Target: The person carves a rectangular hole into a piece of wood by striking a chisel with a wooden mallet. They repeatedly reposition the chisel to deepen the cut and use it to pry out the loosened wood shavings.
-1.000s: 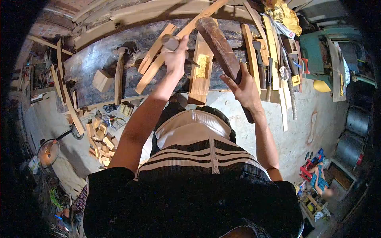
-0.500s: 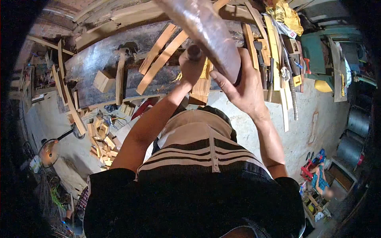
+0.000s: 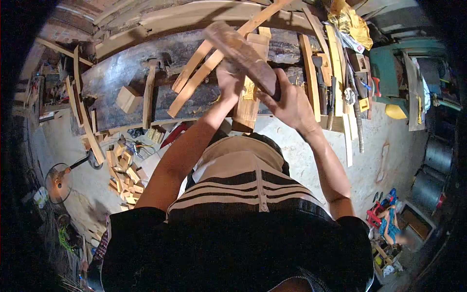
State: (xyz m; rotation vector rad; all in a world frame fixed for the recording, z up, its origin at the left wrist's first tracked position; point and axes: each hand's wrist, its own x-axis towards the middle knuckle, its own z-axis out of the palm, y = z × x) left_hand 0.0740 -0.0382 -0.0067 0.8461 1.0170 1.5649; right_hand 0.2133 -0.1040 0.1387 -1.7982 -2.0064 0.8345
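Fingers of the right hand [image 3: 292, 104] grip the wooden mallet [image 3: 241, 51], its long axis slanting far-left over the left hand [image 3: 229, 80], which is fisted around a hidden tool on the board [image 3: 245, 114].

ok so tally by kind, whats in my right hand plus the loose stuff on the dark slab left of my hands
mallet: 1
hammer: 1
wooden block: 1
slanting wooden slats: 2
total: 5
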